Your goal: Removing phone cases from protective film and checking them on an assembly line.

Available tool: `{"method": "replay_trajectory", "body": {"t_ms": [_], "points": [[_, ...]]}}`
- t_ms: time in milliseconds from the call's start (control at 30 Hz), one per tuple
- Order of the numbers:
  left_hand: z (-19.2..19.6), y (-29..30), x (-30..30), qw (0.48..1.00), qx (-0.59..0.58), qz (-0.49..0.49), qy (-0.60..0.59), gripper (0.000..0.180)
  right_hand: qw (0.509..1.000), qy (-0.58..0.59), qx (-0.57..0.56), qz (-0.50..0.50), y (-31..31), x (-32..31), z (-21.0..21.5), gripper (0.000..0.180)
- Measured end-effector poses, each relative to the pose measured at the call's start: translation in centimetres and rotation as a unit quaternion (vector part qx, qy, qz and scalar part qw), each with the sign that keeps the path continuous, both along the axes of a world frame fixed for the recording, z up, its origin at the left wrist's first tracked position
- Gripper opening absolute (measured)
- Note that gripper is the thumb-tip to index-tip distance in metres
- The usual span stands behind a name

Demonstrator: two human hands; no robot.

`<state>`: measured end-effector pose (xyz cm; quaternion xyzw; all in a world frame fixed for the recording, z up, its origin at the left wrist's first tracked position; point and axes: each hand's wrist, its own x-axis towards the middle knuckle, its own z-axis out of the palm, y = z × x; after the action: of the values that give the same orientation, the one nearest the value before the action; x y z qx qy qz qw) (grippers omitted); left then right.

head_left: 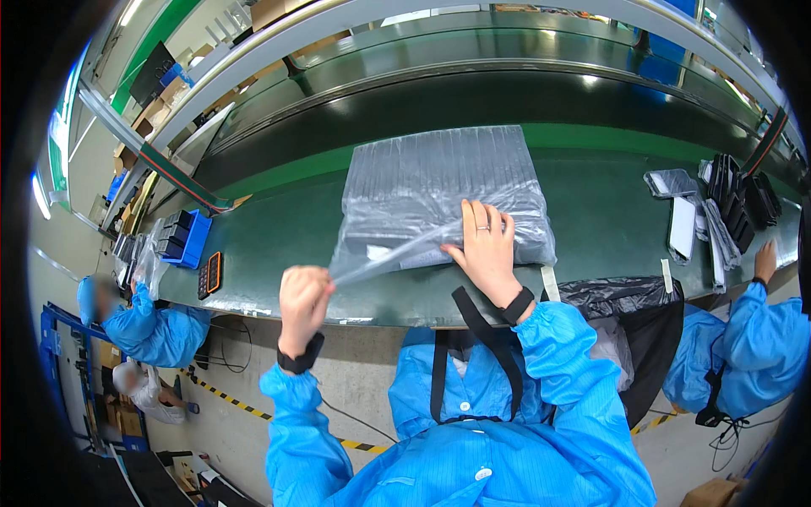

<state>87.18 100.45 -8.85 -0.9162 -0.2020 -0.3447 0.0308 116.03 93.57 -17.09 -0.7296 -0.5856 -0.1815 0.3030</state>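
Bag: a large clear plastic bag (439,190), grey and crinkled, packed with dark flat pieces in rows; it lies on the green workbench (604,224), in the middle, just in front of the person.
Bag edge: a thin strip of the clear film (384,258) stretches taut from the bag's near side toward the left hand.
Left hand: the left hand (302,297) is closed in a fist, pinching the end of that film strip, raised at the bench's near edge, to the left of the bag.
Right hand: the right hand (485,245) lies flat and open, fingers spread, pressing down on the bag's near right part.
Label: a pale rectangular label (422,258) shows through the film just left of the right hand.
Packages, right: small clear-wrapped flat items (676,207) and upright dark pieces (737,203) stand near the bench's right end.
Packages, left: a blue tray of dark parts (187,237) and an orange-edged calculator (214,272) sit at the left end.
Black bag: a black plastic sack (629,296) hangs at the bench edge, right of the person.
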Motion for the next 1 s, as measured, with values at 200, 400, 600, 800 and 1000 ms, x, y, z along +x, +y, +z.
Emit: {"method": "replay_trajectory", "body": {"t_ms": [200, 400, 600, 800, 1000], "points": [[-3.9, -1.7, -1.7, 0.942, -0.173, 0.204, -0.203, 0.010, 0.998, -0.003, -0.031, 0.059, -1.4, -0.1, 0.9, 0.069], [-0.4, -2.2, 3.2, 0.914, -0.157, 0.256, -0.274, 0.019, 0.990, 0.068, -0.007, 0.122, -5.3, 1.4, 1.9, 0.029], [-2.4, -2.1, 17.4, 0.991, -0.114, 0.059, -0.038, 0.027, 0.938, 0.306, -0.093, 0.131, -4.5, -0.9, -0.2, 0.024], [-4.1, -0.9, 21.0, 0.990, -0.131, 0.052, -0.020, 0.009, 0.923, 0.341, -0.048, 0.172, -3.0, -1.8, -1.9, 0.031], [-4.6, -5.7, 18.2, 0.993, -0.026, -0.099, -0.056, 0.021, 0.910, 0.353, -0.087, 0.202, -2.6, -1.6, -3.1, 0.034]]}}
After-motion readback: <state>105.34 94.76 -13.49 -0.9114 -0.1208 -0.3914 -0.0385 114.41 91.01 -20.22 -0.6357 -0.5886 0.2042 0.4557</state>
